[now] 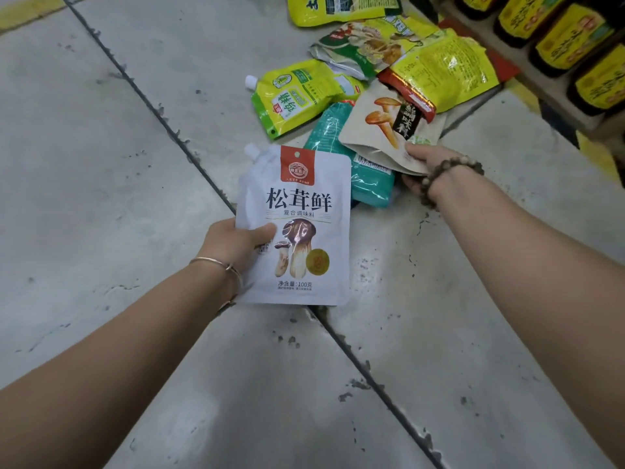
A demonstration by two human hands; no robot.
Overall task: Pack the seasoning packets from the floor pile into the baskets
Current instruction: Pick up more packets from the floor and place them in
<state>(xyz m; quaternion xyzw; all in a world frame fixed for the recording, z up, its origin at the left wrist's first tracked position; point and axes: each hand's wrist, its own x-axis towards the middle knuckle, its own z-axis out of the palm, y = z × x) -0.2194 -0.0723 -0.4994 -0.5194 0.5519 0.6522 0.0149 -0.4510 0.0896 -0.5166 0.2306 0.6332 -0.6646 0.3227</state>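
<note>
Gripping a white pouch (297, 228) by its side edge, the left hand (236, 245) holds it just short of the floor pile (372, 82), while the right hand (427, 162) pinches a beige pouch's (382, 126) bottom edge on the pile's near side, probably to lift it. No basket shows.

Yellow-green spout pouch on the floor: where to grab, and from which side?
Pinch the yellow-green pouch at its spout corner, coming from the left over bare floor. It lies flat, so the face gives no hold; the spout juts clear, while its right end runs into the other packets.
</note>
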